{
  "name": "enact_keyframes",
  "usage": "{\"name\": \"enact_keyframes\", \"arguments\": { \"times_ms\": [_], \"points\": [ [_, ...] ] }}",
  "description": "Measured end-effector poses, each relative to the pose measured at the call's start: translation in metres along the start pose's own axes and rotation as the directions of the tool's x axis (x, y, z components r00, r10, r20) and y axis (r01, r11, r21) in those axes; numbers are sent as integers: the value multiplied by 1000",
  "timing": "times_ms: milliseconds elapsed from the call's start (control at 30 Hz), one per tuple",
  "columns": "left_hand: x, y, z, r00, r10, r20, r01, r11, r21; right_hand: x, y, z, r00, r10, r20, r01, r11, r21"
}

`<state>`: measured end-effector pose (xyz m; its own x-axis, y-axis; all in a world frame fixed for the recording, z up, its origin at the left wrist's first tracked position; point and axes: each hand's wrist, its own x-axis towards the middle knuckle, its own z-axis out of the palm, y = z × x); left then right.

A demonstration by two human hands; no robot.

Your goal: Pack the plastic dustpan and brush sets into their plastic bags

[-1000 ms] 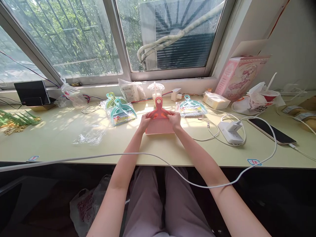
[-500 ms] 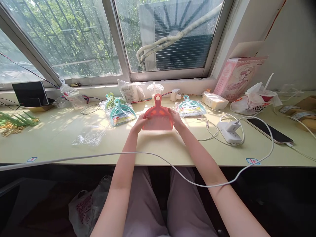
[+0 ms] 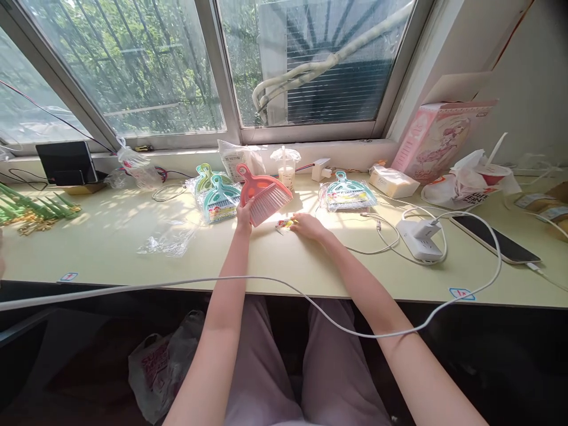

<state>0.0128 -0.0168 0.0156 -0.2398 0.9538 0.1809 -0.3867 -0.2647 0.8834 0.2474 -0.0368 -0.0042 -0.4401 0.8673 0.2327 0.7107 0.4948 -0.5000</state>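
Observation:
A red dustpan [image 3: 266,198] is tilted in my left hand [image 3: 244,218], which grips its left lower edge. Its handle points up and to the left, and ribbed lines run across its lower part. Close to the tabletop, my right hand [image 3: 309,227] pinches a small crumpled piece of colourful printed packaging [image 3: 284,225]. Left of the dustpan lie a teal dustpan set [image 3: 220,201] and a green one [image 3: 205,176], both in clear wrapping. Another wrapped teal set [image 3: 346,194] lies beyond my right hand.
A lidded drink cup [image 3: 286,170] stands behind the dustpan. Clear plastic film [image 3: 166,241] lies on the left of the table. At right are a power strip [image 3: 419,241], a phone [image 3: 497,239] and cables. A white cable [image 3: 275,281] hangs across my forearms.
My left hand has tilted the dustpan and brought it left. My right hand has let go of it, moved lower and taken hold of the colourful packaging piece.

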Motion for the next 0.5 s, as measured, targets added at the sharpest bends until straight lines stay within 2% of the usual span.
{"name": "enact_keyframes", "arguments": {
  "times_ms": [100,233,300,367,433,500],
  "points": [
    [-7,3,6,998,5,-56,-5,1000,3,-1,-2,0,996,-79,48,73,990,119],
    [-7,2,7,993,-28,-114,29,1000,5,1,-3,-4,995,-101,-16,102,970,221],
    [-5,-1,6,990,-21,-140,20,1000,-8,3,-4,-11,989,-101,-105,130,941,311],
    [-4,-4,5,990,-6,-140,4,1000,-18,4,-5,-20,964,-77,-255,162,929,334],
    [-6,-6,7,994,0,-110,-4,999,-32,4,-7,-29,902,-30,-430,152,956,251],
    [-10,-8,13,999,12,-46,-14,998,-53,3,-11,-32,831,-5,-556,89,988,125]
  ]
}}
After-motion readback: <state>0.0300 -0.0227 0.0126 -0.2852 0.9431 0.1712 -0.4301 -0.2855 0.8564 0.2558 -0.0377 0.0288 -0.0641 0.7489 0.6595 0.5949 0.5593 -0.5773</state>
